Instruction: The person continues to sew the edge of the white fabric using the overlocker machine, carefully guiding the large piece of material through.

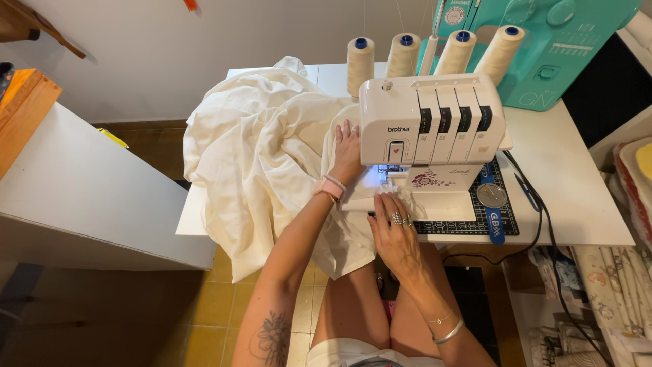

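Left hand lies flat, fingers spread, on the cream fabric just left of the white overlock machine; grasps nothing, just presses down. Right hand rests open, palm down, on the fabric edge at the near side of the machine, fingertips near the lit needle area. Fabric is heaped over the left part of the white counter and hangs off its near edge. Four cream thread cones stand on the machine's far side. Teal sewing machine far right. Cutting mat under the overlock machine.
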